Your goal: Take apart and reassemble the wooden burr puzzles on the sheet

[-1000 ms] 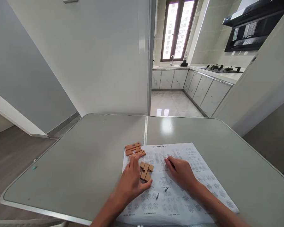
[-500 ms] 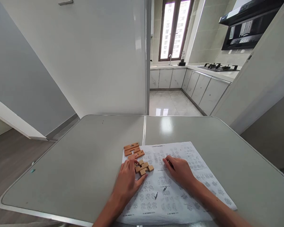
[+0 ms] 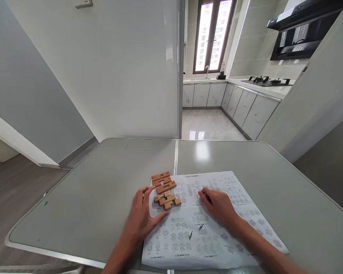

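Note:
My left hand [image 3: 143, 215] is open, thumb and fingers spread on the left side of a small cluster of light wooden puzzle pieces [image 3: 167, 200]. The notched pieces lie flat against one another on a printed sheet [image 3: 217, 238]. Just behind them, darker brown wooden puzzle pieces [image 3: 163, 181] with cut-out notches lie in a stack of rows, partly over the sheet's upper left corner. My right hand [image 3: 217, 201] rests curled on the middle of the sheet. Its fingers are closed, and whatever may be inside them is hidden.
The sheet carries rows of line diagrams and lies on a grey table [image 3: 82, 213] with a pale seam down its middle. A small green scrap [image 3: 44, 203] sits near the table's left edge. Beyond the table are a white wall and a kitchen with a stove [image 3: 268, 81].
My left hand has drawn back to the left off the light wooden pieces and its fingers have spread. The light pieces sit slightly farther left. My right hand stays on the sheet.

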`<state>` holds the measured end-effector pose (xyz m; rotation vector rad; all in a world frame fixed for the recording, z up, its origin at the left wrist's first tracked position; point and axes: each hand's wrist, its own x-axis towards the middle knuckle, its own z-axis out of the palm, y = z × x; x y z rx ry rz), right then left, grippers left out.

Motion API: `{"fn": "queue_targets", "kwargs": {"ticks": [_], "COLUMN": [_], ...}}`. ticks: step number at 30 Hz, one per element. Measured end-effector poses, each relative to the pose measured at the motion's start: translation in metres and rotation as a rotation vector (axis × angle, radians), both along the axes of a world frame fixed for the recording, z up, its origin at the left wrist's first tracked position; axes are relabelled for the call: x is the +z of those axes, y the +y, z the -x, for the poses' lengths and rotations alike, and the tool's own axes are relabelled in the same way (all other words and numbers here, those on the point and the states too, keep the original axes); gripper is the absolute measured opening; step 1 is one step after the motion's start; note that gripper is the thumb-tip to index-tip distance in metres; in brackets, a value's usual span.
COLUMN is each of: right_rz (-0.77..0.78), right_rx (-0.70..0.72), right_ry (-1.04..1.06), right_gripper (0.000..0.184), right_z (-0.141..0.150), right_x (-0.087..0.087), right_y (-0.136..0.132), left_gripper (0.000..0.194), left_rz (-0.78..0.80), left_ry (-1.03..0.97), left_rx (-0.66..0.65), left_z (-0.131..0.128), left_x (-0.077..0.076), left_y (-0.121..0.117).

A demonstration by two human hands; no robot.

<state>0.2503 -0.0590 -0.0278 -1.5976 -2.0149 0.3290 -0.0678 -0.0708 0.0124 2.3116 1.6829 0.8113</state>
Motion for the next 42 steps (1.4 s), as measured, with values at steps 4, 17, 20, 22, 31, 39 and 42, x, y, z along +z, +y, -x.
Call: {"fn": "queue_targets", "kwargs": {"ticks": [4, 17, 20, 22, 31, 39, 42], "right_rz": [0.087, 0.383, 0.356, 0.335, 0.317, 0.341, 0.357], "right_rx": [0.069, 0.322, 0.307, 0.307, 0.309, 0.292, 0.285], "right_ry": [0.081, 0.157, 0.095, 0.074, 0.067, 0.142, 0.212], "right_gripper": [0.038, 0.038, 0.036, 0.032, 0.030, 0.036, 0.039], "right_z": [-0.002, 0.040, 0.059, 0.070, 0.089, 0.092, 0.075], "right_x": [0.009, 0.039, 0.038, 0.039, 0.040, 0.043, 0.045], "right_y": [-0.005, -0.006, -0.001, 0.002, 0.013, 0.005, 0.001], "left_gripper": [0.079, 0.082, 0.079, 0.078, 0.064, 0.074, 0.078], "left_rz": [0.086, 0.211, 0.197, 0.189, 0.146, 0.184, 0.219], "left_ry": [-0.034, -0.100, -0.097, -0.090, -0.012, -0.040, -0.106], "left_rx": [0.046, -0.038, -0.059, -0.075, -0.185, -0.209, -0.215], "left_z": [0.009, -0.001, -0.002, -0.002, 0.008, 0.019, 0.028], "left_x": [-0.002, -0.007, -0.005, -0.003, -0.001, 0.006, 0.007], "left_y": [-0.006, 0.000, 0.002, 0.004, 0.017, 0.017, 0.015]}}
